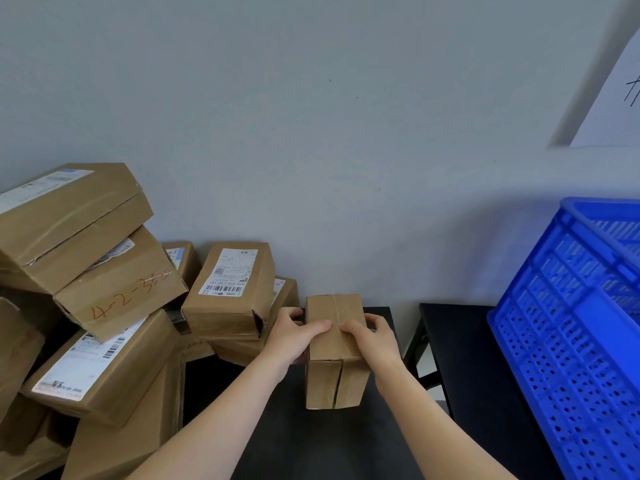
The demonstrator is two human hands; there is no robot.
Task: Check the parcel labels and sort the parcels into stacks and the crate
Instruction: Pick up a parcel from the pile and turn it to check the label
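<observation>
A small brown cardboard parcel [337, 372] stands on end on the black table [294, 438], its taped seam facing me and no label showing. My left hand [294, 336] grips its upper left side, fingers curled over the top. My right hand [372, 336] grips the upper right side the same way. A blue plastic crate [568, 341] with perforated walls stands at the right on a second black table [460, 358].
An untidy heap of brown parcels fills the left, among them one marked "4-2" in red [121, 289] and one with a white barcode label [230, 289]. A grey wall rises behind. A gap separates the two tables. A white paper sheet [613, 98] hangs at top right.
</observation>
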